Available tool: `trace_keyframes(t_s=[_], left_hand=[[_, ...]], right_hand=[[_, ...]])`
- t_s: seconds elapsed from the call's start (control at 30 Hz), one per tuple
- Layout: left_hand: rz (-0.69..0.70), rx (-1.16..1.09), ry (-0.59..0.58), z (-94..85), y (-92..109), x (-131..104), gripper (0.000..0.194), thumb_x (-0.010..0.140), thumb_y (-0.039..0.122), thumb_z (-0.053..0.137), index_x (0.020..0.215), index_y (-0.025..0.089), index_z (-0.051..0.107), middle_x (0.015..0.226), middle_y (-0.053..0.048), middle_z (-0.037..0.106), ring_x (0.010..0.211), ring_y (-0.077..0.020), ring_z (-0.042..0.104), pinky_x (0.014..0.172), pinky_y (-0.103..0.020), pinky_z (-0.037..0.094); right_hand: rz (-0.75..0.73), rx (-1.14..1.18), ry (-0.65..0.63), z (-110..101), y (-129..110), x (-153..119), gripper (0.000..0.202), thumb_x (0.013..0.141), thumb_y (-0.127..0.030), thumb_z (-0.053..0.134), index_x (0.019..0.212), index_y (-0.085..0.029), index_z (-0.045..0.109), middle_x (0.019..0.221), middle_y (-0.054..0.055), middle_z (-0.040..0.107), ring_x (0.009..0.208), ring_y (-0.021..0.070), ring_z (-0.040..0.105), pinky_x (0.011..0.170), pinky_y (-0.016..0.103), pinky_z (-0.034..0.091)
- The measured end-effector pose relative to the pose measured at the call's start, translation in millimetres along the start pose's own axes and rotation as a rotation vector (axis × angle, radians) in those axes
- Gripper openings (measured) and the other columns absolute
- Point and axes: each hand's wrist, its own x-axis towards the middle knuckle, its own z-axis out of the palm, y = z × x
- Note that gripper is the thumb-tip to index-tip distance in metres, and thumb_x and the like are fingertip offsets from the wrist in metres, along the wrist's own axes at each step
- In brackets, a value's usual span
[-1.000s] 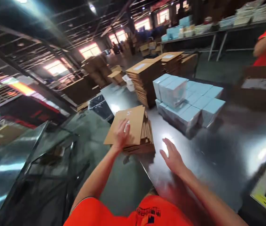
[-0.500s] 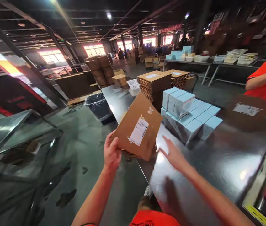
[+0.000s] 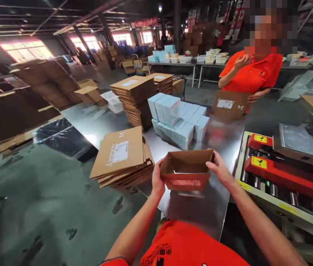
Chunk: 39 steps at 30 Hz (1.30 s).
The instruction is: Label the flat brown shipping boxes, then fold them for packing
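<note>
A brown cardboard box (image 3: pixel 185 181), opened out with its hollow side facing up, is held just above the metal table (image 3: pixel 184 210). My left hand (image 3: pixel 158 180) grips its left side and my right hand (image 3: pixel 220 170) grips its right side near the top corner. Left of the box lies a stack of flat cardboard (image 3: pixel 134 147) with a white label on top. Light blue boxes (image 3: pixel 184 133) stand in two layers on the table beyond my hands.
A taller pile of flat cardboard (image 3: pixel 134 87) and a white basket (image 3: pixel 113 101) stand farther back. Across the table, a person in orange (image 3: pixel 252 72) holds a cardboard piece (image 3: pixel 230 105). A roller machine (image 3: pixel 278 173) is at the right.
The flat cardboard in my left hand is now an opened box between both hands. My right hand has taken hold of its side. The view has turned right, showing more of the other person.
</note>
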Motion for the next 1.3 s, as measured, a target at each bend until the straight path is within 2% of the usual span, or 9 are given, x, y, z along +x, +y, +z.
trace_keyframes(t_s=[0.13,0.23,0.47,0.67,0.8,1.0,1.1,1.2,1.3], left_hand=[[0.059,0.16,-0.281,-14.1,-14,10,0.071,0.086,0.074,0.044,0.127,0.02,0.067,0.15,-0.011,0.05,0.145,-0.0301,0.038,0.124,-0.048,0.021],[-0.019,0.358,-0.528,-38.0,-11,-9,0.059,0.084,0.07,0.052,0.11,0.022,0.076,0.151,-0.011,0.049,0.15,-0.0333,0.027,0.126,-0.051,0.008],[-0.306,0.365,-0.03,-18.5,-16,7,0.078,0.073,0.041,0.076,0.139,0.013,0.048,0.146,-0.021,0.049,0.12,-0.0296,0.06,0.105,-0.046,0.047],[-0.567,0.191,-0.303,-29.9,-25,-11,0.052,0.076,0.048,0.073,0.115,0.015,0.068,0.115,-0.011,0.073,0.105,-0.0281,0.067,0.095,-0.041,0.052],[-0.41,0.266,-0.281,-65.4,-38,-68,0.067,0.073,0.052,0.074,0.129,0.018,0.062,0.126,-0.011,0.069,0.115,-0.0299,0.063,0.102,-0.045,0.049],[-0.164,0.443,-0.295,-89.0,-54,-39,0.068,0.071,0.049,0.076,0.132,0.023,0.063,0.15,-0.01,0.05,0.144,-0.03,0.039,0.123,-0.047,0.022],[-0.227,0.302,-0.195,-83.3,-49,-3,0.054,0.091,0.055,0.05,0.132,0.024,0.064,0.151,-0.007,0.049,0.145,-0.0262,0.039,0.122,-0.046,0.026],[-0.265,0.126,-0.125,-73.2,-40,14,0.058,0.096,0.056,0.041,0.142,0.023,0.055,0.153,-0.004,0.046,0.146,-0.0239,0.037,0.123,-0.044,0.026],[-0.28,0.118,-0.128,-65.1,-32,12,0.061,0.093,0.058,0.047,0.143,0.023,0.054,0.153,-0.003,0.044,0.147,-0.0238,0.035,0.125,-0.043,0.021]], right_hand=[[0.036,-0.142,-0.004,16,42,-38,0.115,0.069,-0.056,0.077,0.157,-0.025,0.01,0.161,0.017,0.028,0.142,0.032,0.039,0.115,0.054,0.035],[-0.04,-0.291,0.05,21,51,-36,0.109,0.072,-0.055,0.076,0.157,-0.024,0.015,0.162,0.016,0.026,0.143,0.0322,0.037,0.115,0.056,0.034],[-0.389,-0.247,-0.015,5,53,-42,0.019,0.091,-0.041,0.059,0.097,-0.024,0.066,0.117,0.009,0.071,0.132,0.027,0.052,0.113,0.053,0.038],[0.132,0.012,0.105,-4,81,-34,0.063,0.091,-0.072,0.027,0.088,-0.023,0.066,0.116,0.01,0.07,0.12,0.0246,0.061,0.094,0.046,0.052],[0.363,-0.189,-0.077,12,93,-2,0.061,0.066,-0.078,0.059,0.078,-0.019,0.071,0.083,0.008,0.073,0.081,0.0252,0.068,0.069,0.04,0.056],[0.076,-0.348,-0.199,-1,29,37,0.047,0.075,-0.064,0.065,0.096,-0.024,0.077,0.102,0.006,0.075,0.1,0.0258,0.065,0.097,0.044,0.047],[-0.275,-0.607,-0.538,11,-11,6,0.036,0.09,-0.052,0.055,0.106,-0.028,0.076,0.095,0.005,0.077,0.093,0.0226,0.068,0.103,0.046,0.044],[-0.322,-0.698,-0.925,34,-29,-14,0.035,0.097,-0.043,0.046,0.117,-0.03,0.072,0.099,0.003,0.077,0.09,0.02,0.07,0.096,0.042,0.05],[-0.31,-0.786,-0.784,48,-30,41,0.039,0.099,-0.043,0.041,0.122,-0.028,0.069,0.118,0.003,0.072,0.106,0.0208,0.068,0.094,0.038,0.053]])
